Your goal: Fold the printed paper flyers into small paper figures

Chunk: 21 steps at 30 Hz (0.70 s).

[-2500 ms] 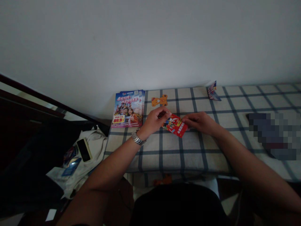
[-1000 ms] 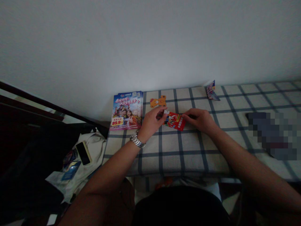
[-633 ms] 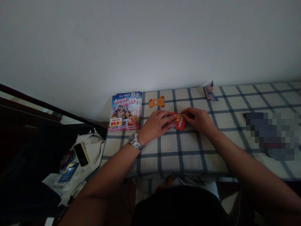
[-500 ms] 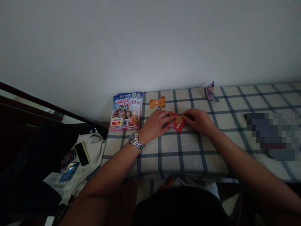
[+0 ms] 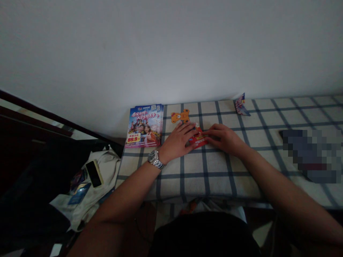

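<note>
A small red printed paper (image 5: 198, 140) lies on the checked cloth (image 5: 214, 167) between my two hands. My left hand (image 5: 178, 141), with a metal watch on its wrist, lies flat on the paper's left part with its fingers stretched out, covering much of it. My right hand (image 5: 225, 138) comes in from the right, its fingers drawn together and their tips pressed on the paper's right edge. Only a narrow strip of the paper shows between the hands.
A stack of colourful flyers (image 5: 144, 125) lies at the cloth's left end by the wall. An orange bear cut-out (image 5: 180, 116) sits just beyond my left hand. A folded printed piece (image 5: 241, 104) stands near the wall. A phone (image 5: 94, 173) rests on white fabric lower left.
The red paper, held up slightly between both hands earlier, is now down on the cloth. My left hand has flattened over it, and the visible part of the paper has become smaller.
</note>
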Each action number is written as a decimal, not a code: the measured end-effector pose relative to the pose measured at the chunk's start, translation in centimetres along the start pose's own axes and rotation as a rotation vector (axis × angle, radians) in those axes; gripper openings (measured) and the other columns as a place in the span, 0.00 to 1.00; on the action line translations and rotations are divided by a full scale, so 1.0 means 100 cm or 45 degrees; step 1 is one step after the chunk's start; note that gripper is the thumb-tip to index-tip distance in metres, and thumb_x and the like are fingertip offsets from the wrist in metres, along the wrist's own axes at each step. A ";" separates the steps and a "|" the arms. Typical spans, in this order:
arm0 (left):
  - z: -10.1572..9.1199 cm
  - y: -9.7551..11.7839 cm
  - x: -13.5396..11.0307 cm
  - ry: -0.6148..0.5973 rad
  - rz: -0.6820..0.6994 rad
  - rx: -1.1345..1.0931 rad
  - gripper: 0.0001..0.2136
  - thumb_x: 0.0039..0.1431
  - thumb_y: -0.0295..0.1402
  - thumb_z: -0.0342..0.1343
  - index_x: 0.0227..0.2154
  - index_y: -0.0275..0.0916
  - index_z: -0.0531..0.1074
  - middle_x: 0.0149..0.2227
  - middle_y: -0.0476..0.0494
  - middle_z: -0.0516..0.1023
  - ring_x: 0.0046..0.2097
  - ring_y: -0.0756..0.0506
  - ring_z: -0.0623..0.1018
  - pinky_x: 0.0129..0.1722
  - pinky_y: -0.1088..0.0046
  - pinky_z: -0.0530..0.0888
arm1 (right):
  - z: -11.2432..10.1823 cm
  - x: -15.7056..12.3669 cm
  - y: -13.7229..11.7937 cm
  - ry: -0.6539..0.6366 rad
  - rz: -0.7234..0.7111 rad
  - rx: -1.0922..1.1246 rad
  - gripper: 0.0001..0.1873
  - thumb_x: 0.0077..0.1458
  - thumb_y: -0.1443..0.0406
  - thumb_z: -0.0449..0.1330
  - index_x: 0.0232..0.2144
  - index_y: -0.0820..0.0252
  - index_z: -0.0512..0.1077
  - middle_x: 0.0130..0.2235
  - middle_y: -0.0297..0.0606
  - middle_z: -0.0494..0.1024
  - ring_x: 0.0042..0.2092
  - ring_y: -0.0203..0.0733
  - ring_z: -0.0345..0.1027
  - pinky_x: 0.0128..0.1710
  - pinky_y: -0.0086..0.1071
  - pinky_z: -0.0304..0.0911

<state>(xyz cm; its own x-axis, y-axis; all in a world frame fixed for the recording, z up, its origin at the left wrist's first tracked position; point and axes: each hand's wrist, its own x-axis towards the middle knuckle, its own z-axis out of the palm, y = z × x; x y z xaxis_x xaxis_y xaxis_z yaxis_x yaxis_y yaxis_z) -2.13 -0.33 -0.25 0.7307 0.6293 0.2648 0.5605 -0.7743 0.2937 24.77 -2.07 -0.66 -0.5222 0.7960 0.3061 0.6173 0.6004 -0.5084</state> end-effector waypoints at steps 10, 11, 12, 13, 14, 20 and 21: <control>-0.001 0.002 0.001 0.003 0.044 -0.005 0.20 0.72 0.40 0.56 0.64 0.45 0.70 0.69 0.38 0.66 0.71 0.36 0.65 0.74 0.46 0.58 | 0.002 0.000 0.004 0.025 0.024 -0.058 0.10 0.68 0.60 0.61 0.42 0.55 0.83 0.41 0.43 0.78 0.42 0.48 0.74 0.42 0.41 0.69; 0.000 0.002 0.002 -0.004 0.043 -0.010 0.21 0.71 0.40 0.57 0.64 0.45 0.70 0.70 0.38 0.66 0.71 0.36 0.65 0.74 0.46 0.58 | 0.002 0.001 0.004 0.034 0.049 -0.051 0.10 0.68 0.61 0.61 0.42 0.55 0.82 0.41 0.43 0.77 0.41 0.47 0.74 0.42 0.40 0.69; 0.002 0.002 0.002 -0.013 0.044 -0.014 0.23 0.71 0.41 0.58 0.65 0.44 0.69 0.70 0.38 0.65 0.72 0.37 0.64 0.74 0.47 0.58 | 0.002 0.002 0.003 0.049 0.082 -0.044 0.10 0.68 0.61 0.61 0.43 0.56 0.82 0.41 0.42 0.77 0.40 0.47 0.74 0.41 0.39 0.69; 0.003 0.002 0.002 -0.022 0.047 -0.016 0.24 0.70 0.41 0.59 0.66 0.44 0.68 0.70 0.38 0.65 0.72 0.37 0.63 0.75 0.48 0.57 | 0.002 0.003 0.003 0.065 0.119 -0.040 0.09 0.68 0.61 0.61 0.43 0.56 0.81 0.41 0.41 0.77 0.40 0.46 0.74 0.40 0.39 0.68; 0.004 0.002 0.003 -0.029 0.050 -0.015 0.26 0.69 0.41 0.60 0.66 0.43 0.67 0.71 0.38 0.65 0.73 0.37 0.63 0.75 0.48 0.57 | 0.003 0.004 0.002 0.083 0.154 -0.038 0.09 0.67 0.61 0.61 0.43 0.56 0.80 0.40 0.41 0.77 0.39 0.45 0.74 0.39 0.38 0.68; 0.005 0.003 0.004 -0.028 0.051 -0.005 0.27 0.68 0.41 0.62 0.67 0.42 0.67 0.71 0.37 0.65 0.72 0.37 0.64 0.75 0.49 0.56 | 0.004 0.010 -0.001 0.154 0.225 -0.087 0.06 0.65 0.62 0.63 0.38 0.55 0.79 0.39 0.40 0.78 0.38 0.45 0.74 0.38 0.38 0.67; 0.004 0.003 0.004 -0.026 0.050 -0.011 0.27 0.68 0.41 0.62 0.67 0.43 0.67 0.70 0.37 0.65 0.72 0.37 0.64 0.75 0.48 0.56 | 0.004 0.011 -0.001 0.155 0.228 -0.102 0.06 0.65 0.61 0.63 0.38 0.55 0.78 0.38 0.40 0.78 0.38 0.45 0.74 0.38 0.38 0.67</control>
<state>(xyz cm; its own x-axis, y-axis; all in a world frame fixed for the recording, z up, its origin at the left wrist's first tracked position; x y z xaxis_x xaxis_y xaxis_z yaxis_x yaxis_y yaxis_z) -1.49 -0.38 -0.43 0.7600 0.5968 0.2575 0.5278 -0.7978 0.2913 23.89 -1.29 -0.64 -0.3281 0.8910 0.3137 0.7412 0.4487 -0.4992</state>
